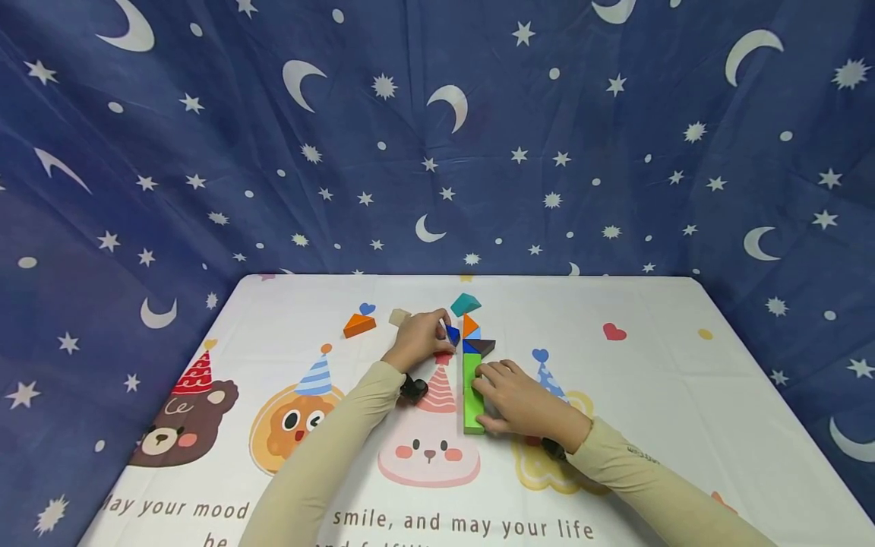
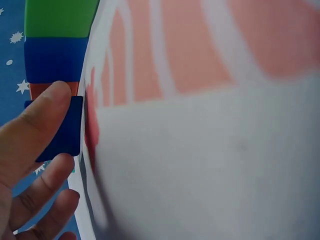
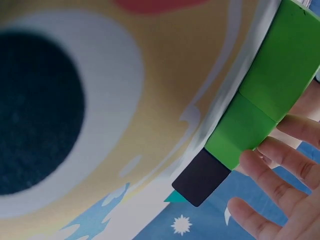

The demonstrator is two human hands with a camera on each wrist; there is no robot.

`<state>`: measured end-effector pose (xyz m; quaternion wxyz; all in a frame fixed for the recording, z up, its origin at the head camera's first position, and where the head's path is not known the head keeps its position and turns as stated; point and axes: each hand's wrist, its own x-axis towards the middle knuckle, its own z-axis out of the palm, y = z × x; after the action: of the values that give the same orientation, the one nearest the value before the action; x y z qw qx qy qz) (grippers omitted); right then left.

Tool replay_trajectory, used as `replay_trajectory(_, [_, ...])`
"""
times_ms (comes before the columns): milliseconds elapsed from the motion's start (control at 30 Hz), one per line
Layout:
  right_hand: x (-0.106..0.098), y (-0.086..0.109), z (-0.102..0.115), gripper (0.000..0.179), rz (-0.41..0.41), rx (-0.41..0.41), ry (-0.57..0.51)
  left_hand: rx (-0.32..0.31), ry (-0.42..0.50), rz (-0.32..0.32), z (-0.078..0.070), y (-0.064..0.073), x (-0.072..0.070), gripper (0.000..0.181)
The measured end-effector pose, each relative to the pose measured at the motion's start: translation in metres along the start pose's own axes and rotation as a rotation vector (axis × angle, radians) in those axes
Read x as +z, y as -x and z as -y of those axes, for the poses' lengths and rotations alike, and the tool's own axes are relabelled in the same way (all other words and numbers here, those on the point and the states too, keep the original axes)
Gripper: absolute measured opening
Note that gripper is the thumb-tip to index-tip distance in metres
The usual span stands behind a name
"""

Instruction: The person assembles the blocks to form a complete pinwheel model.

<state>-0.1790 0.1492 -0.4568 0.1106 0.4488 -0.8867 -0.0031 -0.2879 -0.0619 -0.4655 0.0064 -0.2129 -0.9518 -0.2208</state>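
Head view: L hand (image 1: 420,335), in from 7 o'clock, pinches blue blk (image 1: 453,335) btwn thumb & fingertips, approx 11 o'clock of green blks (image 1: 470,410). R hand (image 1: 525,400), in from 4 o'clock, fingers slightly spread, touches green blks' 3 o'clock side.

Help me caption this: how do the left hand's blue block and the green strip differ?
The blue block is dark; the green strip is bright.
The green strip is longer than the blue block.
The left hand pinches the blue block; the green strip lies on the white cloth.
Both have plain, flat faces.
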Motion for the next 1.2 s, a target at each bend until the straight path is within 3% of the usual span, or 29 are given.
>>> replay_trajectory(300, [-0.0001, 0.0, 0.0004, 0.044, -0.002, 0.002, -0.002, -0.003, -0.013, -0.027, 0.002, 0.0003, -0.0001, 0.017])
replay_trajectory(700, [-0.0012, 0.0002, 0.001, 0.045, 0.007, 0.007, -0.004, -0.03, -0.06, -0.074, 0.0005, 0.0008, -0.0006, 0.014])
replay_trajectory(1200, [-0.0019, -0.0001, 0.0016, 0.045, 0.021, 0.01, -0.002, -0.022, -0.061, -0.019, -0.0059, -0.0072, 0.0005, 0.012])
